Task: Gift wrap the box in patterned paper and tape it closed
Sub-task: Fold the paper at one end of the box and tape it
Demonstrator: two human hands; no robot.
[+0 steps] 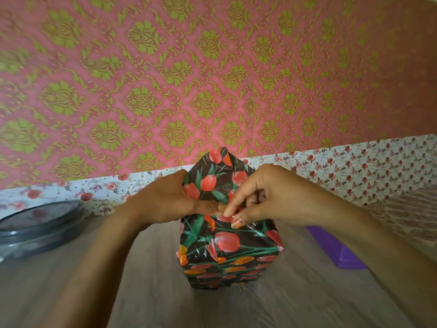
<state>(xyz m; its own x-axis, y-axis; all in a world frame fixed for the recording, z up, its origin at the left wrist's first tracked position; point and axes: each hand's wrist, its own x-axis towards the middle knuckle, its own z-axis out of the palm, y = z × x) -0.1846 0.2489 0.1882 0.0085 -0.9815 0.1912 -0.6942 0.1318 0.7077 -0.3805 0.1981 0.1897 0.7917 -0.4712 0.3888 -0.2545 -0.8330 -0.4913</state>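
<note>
**A:** Where's the box?

**B:** Standing upright on the wooden counter, in the middle, between the two forearms. It's covered in patterned paper, dark with red and orange tulips.

**A:** And the top?

**B:** Not flat. A pointed flap of the paper sticks up at the far side of the top.

**A:** What's the left hand doing?

**B:** It grips that flap from the left, with the thumb laid across the near side and the other fingers curled behind it.

**A:** The right hand?

**B:** Its fingers are curled. The forefinger and thumb tips pinch the patterned paper at the box's upper front edge, touching the left thumb. There's a clear, glossy glint under the thumb, and I can't tell whether it's tape.

**A:** Anything else around?

**B:** A round grey container sits at the left edge of the counter. A purple object lies to the right, partly behind the right forearm. Behind them runs a floral-print strip, and above it a pink wall with green damask motifs
</note>
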